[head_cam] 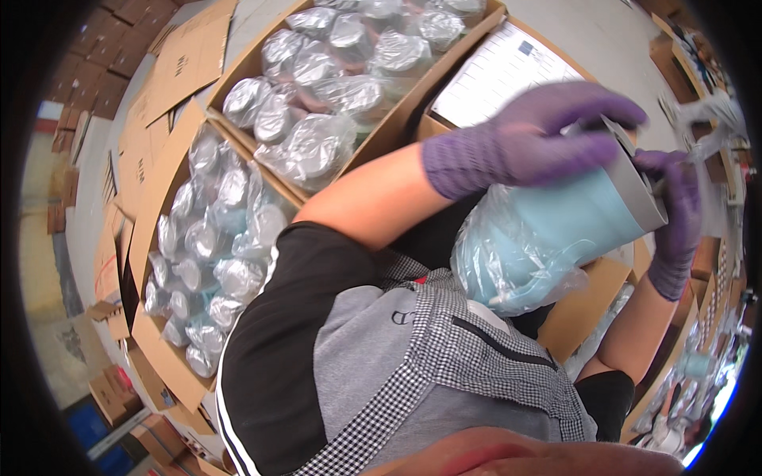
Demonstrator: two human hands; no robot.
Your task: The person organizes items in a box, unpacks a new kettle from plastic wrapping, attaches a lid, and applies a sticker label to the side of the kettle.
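Observation:
Before my chest is a light blue tumbler (pixel 571 214) with a wide grey band (pixel 640 193) at its upper end, tilted up to the right. A clear plastic bag (pixel 497 238) is bunched around its lower part, and a blue handle (pixel 550 268) shows through it. My left hand (pixel 553 134), in a purple knit glove and blurred, grips the grey end with thumb and fingers. At that end's far side my right hand (pixel 675 208), also gloved, has its fingers on the rim. The tumbler partly hides them.
Two open cardboard boxes hold several bagged cups, one box (pixel 143 369) at left and one (pixel 470 44) above it. White printed sheet (pixel 506 65) lies in another box. Flattened cartons (pixel 184 65) lean at upper left. A brown carton flap (pixel 586 306) stands below the tumbler.

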